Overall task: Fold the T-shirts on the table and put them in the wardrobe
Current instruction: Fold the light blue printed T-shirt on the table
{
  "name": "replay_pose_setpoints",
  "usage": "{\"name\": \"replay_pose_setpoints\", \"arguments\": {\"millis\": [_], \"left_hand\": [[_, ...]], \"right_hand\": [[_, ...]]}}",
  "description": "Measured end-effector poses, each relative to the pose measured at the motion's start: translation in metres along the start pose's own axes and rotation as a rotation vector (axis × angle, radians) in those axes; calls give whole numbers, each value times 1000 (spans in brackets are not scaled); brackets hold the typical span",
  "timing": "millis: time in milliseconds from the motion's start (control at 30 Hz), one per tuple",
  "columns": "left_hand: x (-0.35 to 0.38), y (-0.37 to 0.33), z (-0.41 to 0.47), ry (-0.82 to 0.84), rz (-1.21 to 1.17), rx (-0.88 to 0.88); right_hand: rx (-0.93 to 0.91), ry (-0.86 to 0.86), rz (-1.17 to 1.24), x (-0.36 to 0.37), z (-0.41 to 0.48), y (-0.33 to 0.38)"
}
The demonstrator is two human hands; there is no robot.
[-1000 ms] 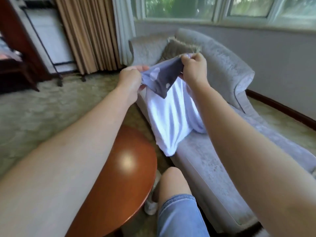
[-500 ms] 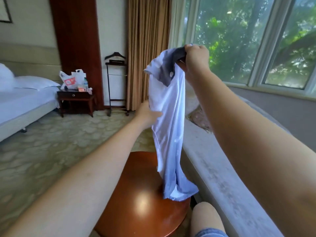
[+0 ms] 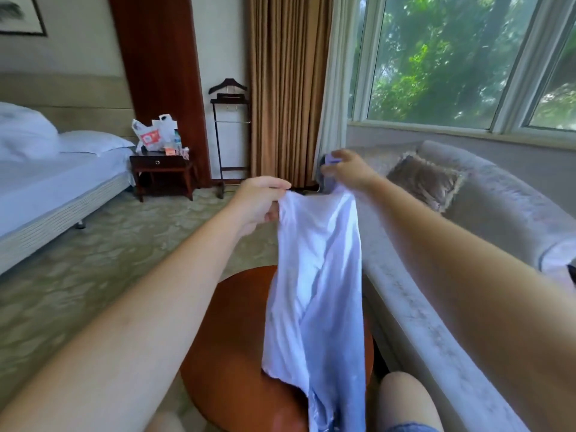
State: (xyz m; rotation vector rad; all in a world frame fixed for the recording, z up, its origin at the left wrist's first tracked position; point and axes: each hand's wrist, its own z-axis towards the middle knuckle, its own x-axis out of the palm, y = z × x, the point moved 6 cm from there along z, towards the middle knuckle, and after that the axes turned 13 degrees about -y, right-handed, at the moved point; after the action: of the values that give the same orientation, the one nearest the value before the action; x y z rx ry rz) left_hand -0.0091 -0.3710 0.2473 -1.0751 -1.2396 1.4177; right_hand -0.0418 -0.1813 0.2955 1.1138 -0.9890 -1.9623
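1. You are holding the thin white cotton T-shirt (image 3: 318,275) up in the air. It is hanging in loose vertical folds over the right part of the round, glossy reddish-brown wooden table (image 3: 224,363), just left of the pale grey upholstered sofa (image 3: 420,332).
2. Your left hand (image 3: 260,201) is pinching the shirt's top edge on the left, with thumb and curled fingers closed together on the cloth.
3. Your right hand (image 3: 347,173), slightly farther off and to the right, is gripping the other top end. Its fingers are clamped on a bunch of fabric where a greyish patch is peeking out.
4. By my judgement you are only starting: the shirt is not yet lying flat and no fold is showing.
5. Spreading it, folding it and carrying it away are all remaining to be done.
6. The wardrobe is not showing anywhere, and the dark red wooden panel (image 3: 156,73) on the far wall is giving no sign of being one.
7. The shirt's lower hem is running off the near edge, and I cannot tell whether you are holding shoulders or sleeves.
8. A pale scrap of cloth (image 3: 558,257) on the sofa at the far right is being cut off, and I cannot tell whether it is another T-shirt.
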Motion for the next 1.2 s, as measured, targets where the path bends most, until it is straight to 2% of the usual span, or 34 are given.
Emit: {"name": "replay_pose_setpoints", "arguments": {"millis": [133,233,300,433,500,633,800,933,1000,1133,1200], "left_hand": [[3,0,14,-54,-166,-77],[5,2,27,-86,-151,-47],[1,0,33,-169,-74,21],[-22,-17,37,-361,225,272],[-38,-25,36,-451,321,367],[-81,-19,45,-555,443,375],[-133,1,57,-636,487,186],[-156,-5,49,-698,476,113],[-160,-19,34,-737,497,123],[-167,-42,15,-744,488,165],[-170,-54,7,-748,472,214]], "right_hand": [[-78,-36,102,49,-52,-40],[-49,-49,125,67,-95,-71],[-62,-26,63,82,-117,-91],[-39,48,-158,102,-132,-124],[-22,1,-167,104,-137,-136],[66,54,135,100,-139,-149],[90,190,408,81,-136,-116],[84,431,531,67,-142,-79],[20,416,459,58,-142,-68],[-163,233,94,51,-137,-56],[-216,159,-11,51,-136,-53]]}}
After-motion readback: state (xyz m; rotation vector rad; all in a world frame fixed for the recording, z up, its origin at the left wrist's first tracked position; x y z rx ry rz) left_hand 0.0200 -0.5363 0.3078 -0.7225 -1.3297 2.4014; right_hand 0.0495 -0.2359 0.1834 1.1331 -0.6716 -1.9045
